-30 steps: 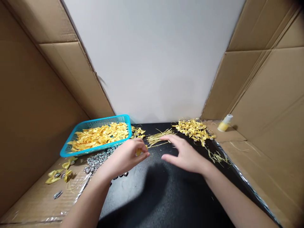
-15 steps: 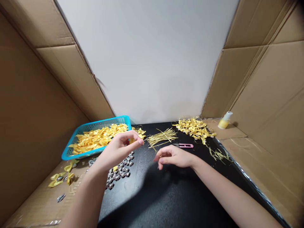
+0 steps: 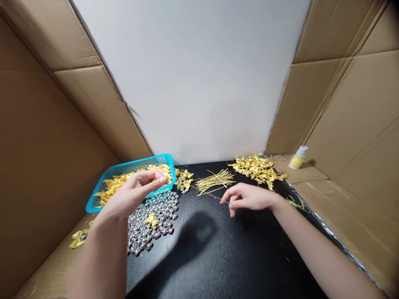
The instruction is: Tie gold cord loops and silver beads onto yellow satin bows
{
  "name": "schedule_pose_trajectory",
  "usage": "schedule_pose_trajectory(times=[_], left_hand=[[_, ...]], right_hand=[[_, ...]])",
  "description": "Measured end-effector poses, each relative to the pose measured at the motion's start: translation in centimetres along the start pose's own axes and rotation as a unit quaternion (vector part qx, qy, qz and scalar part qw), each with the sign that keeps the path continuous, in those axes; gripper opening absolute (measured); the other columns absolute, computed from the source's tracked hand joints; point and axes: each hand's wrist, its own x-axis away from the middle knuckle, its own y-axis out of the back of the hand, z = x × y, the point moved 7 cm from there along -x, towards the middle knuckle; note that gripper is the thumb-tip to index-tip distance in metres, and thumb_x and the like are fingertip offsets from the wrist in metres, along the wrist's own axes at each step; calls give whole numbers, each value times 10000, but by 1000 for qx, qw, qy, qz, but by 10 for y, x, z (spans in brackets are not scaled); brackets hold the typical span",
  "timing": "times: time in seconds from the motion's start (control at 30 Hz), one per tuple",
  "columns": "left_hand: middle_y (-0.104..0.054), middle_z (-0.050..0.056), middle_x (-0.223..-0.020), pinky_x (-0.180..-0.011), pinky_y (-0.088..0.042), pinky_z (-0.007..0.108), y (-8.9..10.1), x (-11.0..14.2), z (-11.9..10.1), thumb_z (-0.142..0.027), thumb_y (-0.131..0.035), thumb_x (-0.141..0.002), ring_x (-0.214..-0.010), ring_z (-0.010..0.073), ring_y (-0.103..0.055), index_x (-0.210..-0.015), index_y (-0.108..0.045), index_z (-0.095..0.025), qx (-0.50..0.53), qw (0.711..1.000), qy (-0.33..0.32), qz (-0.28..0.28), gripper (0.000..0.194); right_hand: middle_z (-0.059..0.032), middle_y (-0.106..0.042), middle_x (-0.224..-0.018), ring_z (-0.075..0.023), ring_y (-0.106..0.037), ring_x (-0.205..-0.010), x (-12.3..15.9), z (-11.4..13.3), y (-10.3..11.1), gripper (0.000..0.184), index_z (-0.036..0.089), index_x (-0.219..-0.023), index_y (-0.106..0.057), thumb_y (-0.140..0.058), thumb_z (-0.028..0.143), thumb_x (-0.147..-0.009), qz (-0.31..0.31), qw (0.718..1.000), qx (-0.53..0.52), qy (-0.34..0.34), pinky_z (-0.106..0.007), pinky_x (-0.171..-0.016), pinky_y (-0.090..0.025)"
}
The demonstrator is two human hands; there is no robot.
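Silver beads (image 3: 140, 236), loose before the blue basket (image 3: 165, 189), could scatter under a low sweep. Right of it, the right hand (image 3: 251, 197) curls, grip unclear; above it, the left hand (image 3: 127, 194) is pinched closed, contents hidden.

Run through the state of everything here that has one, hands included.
Blue basket: upright, holding yellow bows.
Silver beads: loose, spread out.
Single yellow bow: lying on the beads.
Gold strands: loosely heaped.
Beaded bows: piled up.
Bottle: standing upright.
Left hand: fingers drawn together, grip unclear.
Right hand: fingers curled beside a thin strand, grip unclear.
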Motion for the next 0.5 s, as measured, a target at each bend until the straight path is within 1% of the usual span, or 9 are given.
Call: schedule_pose_trajectory(times=[0.1, 0.17, 0.23, 0.3, 0.37, 0.4, 0.43, 0.47, 0.5], left_hand=[[-557, 22, -744, -651, -413, 239, -10, 1, 1, -508, -654, -785, -706, 150, -490, -658, -611, -172, -28, 997, 7, 69, 361], [-570, 27, -762, -654, -418, 243, -17, 1, 1, -512, -628, -803, -715, 153, -499, -671, -614, -170, -50, 994, 8, 97, 367], [-586, 31, -770, -649, -417, 247, -20, 0, 1, -518, -608, -814, -723, 159, -511, -702, -624, -170, -90, 992, -1, 86, 367], [-596, 30, -759, -609, -395, 242, -18, -2, 0, -525, -586, -827, -692, 154, -503, -705, -621, -169, -154, 987, -10, 52, 378], [-616, 33, -767, -573, -368, 241, -16, -1, -3, -530, -569, -837, -663, 149, -498, -696, -622, -172, -216, 976, -19, 21, 388], [-629, 36, -782, -570, -366, 244, -17, -1, -5, -529, -562, -841, -666, 153, -508, -698, -625, -174, -238, 971, -23, 15, 387], [-642, 39, -802, -586, -378, 249, -20, 0, -7, -524, -552, -849, -686, 160, -527, -709, -633, -179, -252, 967, -28, 17, 382], [-652, 41, -823, -617, -398, 257, -26, 2, -11, -516, -543, -858, -720, 169, -550, -722, -641, -183, -261, 964, -36, 25, 373], [-658, 42, -840, -656, -417, 268, -33, 3, -14, -504, -536, -867, -757, 177, -569, -732, -646, -187, -264, 963, -45, 37, 362]], right_hand=[[-65, -747, -783, -153, -652, -766, 20, 0, 25, 298, 117, -1115, -643, -552, 220, -850, -28, 998, 52, -25, -262, -705, -438], [-75, -755, -833, -163, -654, -809, 34, 0, 40, 302, 127, -1124, -634, -553, 252, -861, -44, 995, 74, -42, -268, -715, -437], [-80, -756, -869, -174, -660, -851, 49, -1, 56, 280, 136, -1089, -637, -555, 287, -868, -64, 993, 83, -59, -279, -738, -446], [-77, -755, -874, -184, -670, -885, 62, -4, 69, 257, 144, -1045, -639, -558, 311, -867, -81, 990, 82, -78, -293, -770, -459], [-71, -754, -869, -193, -680, -893, 71, -6, 78, 263, 156, -1045, -635, -575, 329, -856, -107, 986, 82, -95, -313, -797, -475], [-70, -751, -882, -197, -683, -895, 72, -4, 82, 271, 163, -1047, -636, -596, 335, -843, -141, 982, 88, -94, -327, -812, -483], [-72, -747, -915, -202, -682, -910, 72, 1, 85, 273, 172, -1042, -641, -620, 337, -826, -194, 973, 97, -81, -341, -834, -489], [-74, -740, -956, -204, -678, -931, 70, 10, 85, 262, 181, -1026, -649, -638, 334, -813, -262, 959, 101, -51, -354, -860, -494], [-75, -729, -1008, -204, -671, -963, 66, 21, 82, 241, 189, -1001, -660, -656, 324, -801, -333, 937, 106, -7, -364, -893, -492]])
